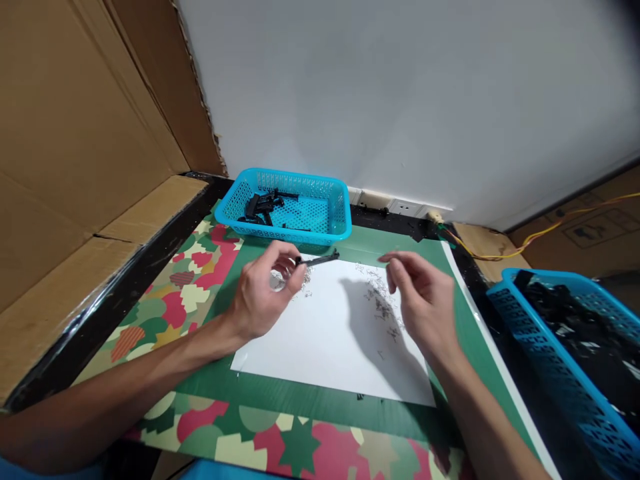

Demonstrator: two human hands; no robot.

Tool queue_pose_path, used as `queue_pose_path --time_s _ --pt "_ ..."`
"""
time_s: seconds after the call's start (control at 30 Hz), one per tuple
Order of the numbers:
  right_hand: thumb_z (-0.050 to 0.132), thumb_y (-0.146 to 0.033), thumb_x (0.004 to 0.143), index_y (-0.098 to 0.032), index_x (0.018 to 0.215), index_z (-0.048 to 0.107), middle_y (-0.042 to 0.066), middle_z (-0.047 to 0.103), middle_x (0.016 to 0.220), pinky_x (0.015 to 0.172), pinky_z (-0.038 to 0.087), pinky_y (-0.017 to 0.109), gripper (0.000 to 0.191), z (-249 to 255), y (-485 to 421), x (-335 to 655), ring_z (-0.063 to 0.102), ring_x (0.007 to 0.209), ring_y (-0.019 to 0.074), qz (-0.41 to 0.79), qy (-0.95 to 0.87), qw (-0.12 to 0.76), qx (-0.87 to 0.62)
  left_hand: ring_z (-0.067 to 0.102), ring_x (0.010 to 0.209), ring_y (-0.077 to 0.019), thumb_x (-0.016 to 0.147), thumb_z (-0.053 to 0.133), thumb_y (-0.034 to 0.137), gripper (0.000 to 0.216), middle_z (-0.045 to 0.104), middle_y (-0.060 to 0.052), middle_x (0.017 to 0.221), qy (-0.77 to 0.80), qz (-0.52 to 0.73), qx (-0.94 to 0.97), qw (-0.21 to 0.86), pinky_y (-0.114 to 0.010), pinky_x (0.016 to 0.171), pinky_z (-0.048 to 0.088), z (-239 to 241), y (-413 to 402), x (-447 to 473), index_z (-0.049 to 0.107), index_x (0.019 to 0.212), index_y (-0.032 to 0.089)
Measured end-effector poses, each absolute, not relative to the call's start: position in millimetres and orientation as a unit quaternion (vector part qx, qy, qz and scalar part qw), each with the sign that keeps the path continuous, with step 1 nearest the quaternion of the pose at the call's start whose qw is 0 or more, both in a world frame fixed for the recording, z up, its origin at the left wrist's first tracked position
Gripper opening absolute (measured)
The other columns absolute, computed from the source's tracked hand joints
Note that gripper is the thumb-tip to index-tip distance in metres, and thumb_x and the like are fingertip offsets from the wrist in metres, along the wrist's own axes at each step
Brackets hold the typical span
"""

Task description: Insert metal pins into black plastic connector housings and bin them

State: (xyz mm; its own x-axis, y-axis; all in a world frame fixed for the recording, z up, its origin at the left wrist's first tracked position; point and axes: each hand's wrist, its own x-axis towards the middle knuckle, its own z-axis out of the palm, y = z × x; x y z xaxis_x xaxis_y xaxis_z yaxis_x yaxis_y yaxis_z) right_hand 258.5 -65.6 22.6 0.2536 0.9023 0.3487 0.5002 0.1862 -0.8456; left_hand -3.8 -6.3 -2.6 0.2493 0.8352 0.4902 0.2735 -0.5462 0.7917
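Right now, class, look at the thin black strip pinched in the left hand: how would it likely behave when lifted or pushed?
The black strip is probably stiff: it juts out straight from the left hand without drooping. It seems light, since fingertips alone carry it by one end. Pushed, it would likely slide on the smooth white sheet.

thin black plastic strip (318,260), near level; held just above white paper (330,340)
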Motion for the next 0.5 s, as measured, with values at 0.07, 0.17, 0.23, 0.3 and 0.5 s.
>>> queue_pose_path --time_s 0.07,0.17,0.23,0.3,0.5 --pt "0.06 -0.031 0.108 -0.021 0.104 0.077 0.003 0.071 0.084 0.064 0.043 0.031 0.02 21.2 -61.2 254.2 0.058 0.07 0.0175 0.213 -0.644 0.408 -0.612 0.071 0.08 -0.017 0.106 0.065 0.039 0.019 0.07 -0.001 0.091 0.38 0.524 0.672 0.36 -0.031 0.073 0.057 -2.1 -1.8 -4.6 0.059 0.112 0.022" --pt "0.065 -0.024 0.103 -0.02 0.103 0.078 0.005 0.073 0.09 0.071 0.045 0.031 0.014 14.6 -52.0 234.3 0.063 0.078 0.0196 0.23 -0.708 0.305 -0.594 0.065 0.069 -0.0142 0.108 0.062 0.043 0.022 0.068 0.001 0.087 0.368 0.55 0.617 0.427 -0.028 0.064 0.053 -5.3 3.0 -4.4 0.052 0.112 0.023" --pt "0.068 -0.018 0.099 -0.02 0.103 0.079 0.004 0.072 0.086 0.071 0.044 0.031 0.012 8.5 -45.3 219.5 0.064 0.077 0.0194 0.234 -0.724 0.282 -0.585 0.062 0.066 -0.0133 0.108 0.061 0.043 0.022 0.066 0.002 0.085 0.365 0.554 0.6 0.448 -0.027 0.063 0.051 -8.3 4.4 -4.1 0.05 0.113 0.024" --pt "0.072 -0.018 0.097 -0.021 0.102 0.081 0.003 0.072 0.084 0.071 0.043 0.03 0.011 2.8 -39.7 208.0 0.064 0.075 0.0194 0.24 -0.729 0.274 -0.579 0.061 0.067 -0.0133 0.109 0.061 0.042 0.022 0.064 0.002 0.085 0.359 0.561 0.587 0.461 -0.027 0.063 0.05 -11.3 4.7 -3.7 0.05 0.113 0.025" --pt "0.076 -0.013 0.093 -0.021 0.098 0.082 0.003 0.074 0.084 0.071 0.042 0.03 0.011 -6.7 -30.8 193.1 0.062 0.075 0.0192 0.264 -0.738 0.263 -0.563 0.059 0.067 -0.0127 0.108 0.061 0.041 0.021 0.062 0.002 0.089 0.353 0.562 0.579 0.474 -0.027 0.061 0.046 -19.9 4.5 -2.0 0.051 0.116 0.025"
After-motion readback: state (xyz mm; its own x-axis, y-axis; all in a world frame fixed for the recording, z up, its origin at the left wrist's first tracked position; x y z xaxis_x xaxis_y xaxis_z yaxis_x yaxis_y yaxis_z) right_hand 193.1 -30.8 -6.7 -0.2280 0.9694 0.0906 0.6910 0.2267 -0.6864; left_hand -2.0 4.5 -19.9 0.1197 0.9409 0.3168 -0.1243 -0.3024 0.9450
